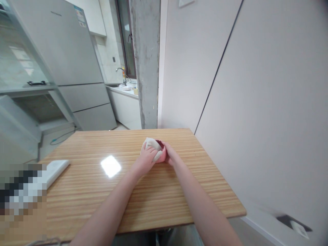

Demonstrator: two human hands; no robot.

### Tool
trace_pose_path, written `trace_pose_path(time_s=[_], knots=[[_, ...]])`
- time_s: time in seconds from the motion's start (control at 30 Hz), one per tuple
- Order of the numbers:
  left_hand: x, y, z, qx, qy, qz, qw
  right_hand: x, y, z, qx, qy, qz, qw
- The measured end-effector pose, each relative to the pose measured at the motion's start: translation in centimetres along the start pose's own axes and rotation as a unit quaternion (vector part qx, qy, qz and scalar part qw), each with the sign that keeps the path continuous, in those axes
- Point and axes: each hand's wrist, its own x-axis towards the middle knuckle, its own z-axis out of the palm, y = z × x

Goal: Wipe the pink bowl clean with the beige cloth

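Observation:
My left hand (148,159) is closed over a whitish cloth (151,142), its fingers pressed into the folds. Beside it, my right hand (169,154) wraps round the right side of a pink, hollow, bowl-like thing (162,157) with a darker red inside. The cloth lies against the near and left part of this pink thing and hides much of it, so its exact kind does not show. Both are over the far middle of the wooden table (164,201).
A white flat object (57,169) lies at the table's left, partly behind a pixelated patch. A pale wall (256,102) runs along the right, with a concrete pillar (147,68) beyond the table. A fridge (77,51) and a sink tap (120,70) stand farther back.

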Motion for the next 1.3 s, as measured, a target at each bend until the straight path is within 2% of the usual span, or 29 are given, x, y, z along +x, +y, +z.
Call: trace_pose_path(time_s=[0.07, 0.13, 0.2, 0.27, 0.4, 0.6, 0.67, 0.8, 0.93, 1.03, 1.2, 1.23, 1.3], knots=[[0.0, 0.2, -0.2, -0.012, -0.009, 0.017, 1.000, -0.1, -0.5, -0.3, 0.011, -0.020, 0.032, 0.999], [0.1, 0.2, 0.0, -0.026, -0.004, 0.005, 1.000, -0.3, -0.4, 0.0, 0.023, 0.043, 0.010, 0.999], [0.1, -0.1, 0.4, -0.045, 0.017, -0.029, 0.998, -0.5, 0.3, 0.6, 0.032, 0.127, -0.045, 0.990], [0.1, -0.6, 0.9, -0.058, 0.029, -0.058, 0.996, -0.6, 0.9, 1.3, 0.036, 0.167, -0.077, 0.982], [0.1, -1.2, 1.2, -0.056, 0.012, -0.065, 0.996, -0.6, 1.2, 1.4, 0.036, 0.140, -0.071, 0.987], [0.0, -0.4, 0.5, -0.056, -0.037, -0.031, 0.997, 0.2, 0.2, -0.5, -0.035, 0.114, 0.027, 0.993], [0.0, -0.1, 0.5, -0.054, -0.043, -0.031, 0.997, 0.3, 0.3, -0.7, -0.049, 0.133, -0.004, 0.990], [0.2, 0.5, 1.0, -0.047, -0.028, -0.074, 0.996, 0.0, 1.3, -0.3, -0.087, 0.200, -0.119, 0.969], [0.2, 0.9, 1.1, -0.005, -0.014, -0.105, 0.994, -0.7, 2.0, 0.8, -0.092, 0.194, -0.154, 0.964], [0.2, 0.7, 0.7, 0.016, -0.014, -0.099, 0.995, -0.8, 1.7, 1.3, -0.058, 0.165, -0.121, 0.977], [0.1, 0.3, 0.1, -0.011, -0.035, -0.031, 0.999, -0.2, 0.1, 0.3, -0.038, 0.101, -0.011, 0.994], [0.1, 0.4, 0.1, -0.024, -0.037, -0.019, 0.999, -0.1, -0.2, 0.1, -0.042, 0.096, 0.001, 0.995], [0.0, 0.5, 0.1, -0.041, -0.029, -0.017, 0.999, -0.2, -0.4, -0.1, -0.042, 0.128, -0.005, 0.991]])
